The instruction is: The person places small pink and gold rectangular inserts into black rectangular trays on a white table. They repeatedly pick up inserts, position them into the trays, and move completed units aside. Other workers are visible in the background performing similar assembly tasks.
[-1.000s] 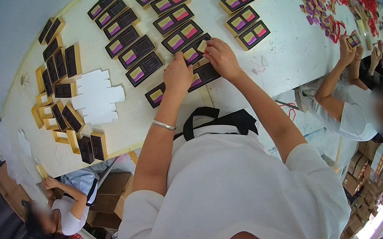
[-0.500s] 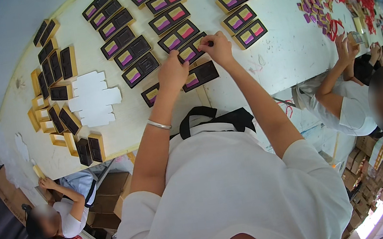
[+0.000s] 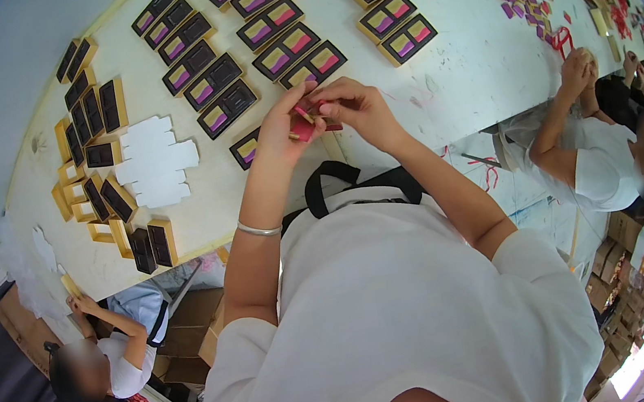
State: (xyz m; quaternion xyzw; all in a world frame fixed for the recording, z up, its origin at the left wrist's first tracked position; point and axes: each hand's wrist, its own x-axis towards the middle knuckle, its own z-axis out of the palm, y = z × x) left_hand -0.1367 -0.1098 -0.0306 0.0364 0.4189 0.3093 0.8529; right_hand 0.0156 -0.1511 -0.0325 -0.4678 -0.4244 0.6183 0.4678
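Both hands meet just above the white worktop (image 3: 477,72): the left hand (image 3: 282,131) and right hand (image 3: 354,107) pinch between them a small pink-red insert piece (image 3: 303,125), fingers closed on it. Directly under them lies a partly hidden black tray with a purple insert (image 3: 247,147). Judging by the layout, many gold-edged trays filled with purple and pink inserts (image 3: 288,48) are done, while black empty trays (image 3: 92,114) at the left remain unfilled.

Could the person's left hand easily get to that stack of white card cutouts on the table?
Probably yes: the white card cutouts lie uncovered on the table to the left, nothing between. But the left hand is pinching a small pink piece with the right hand.
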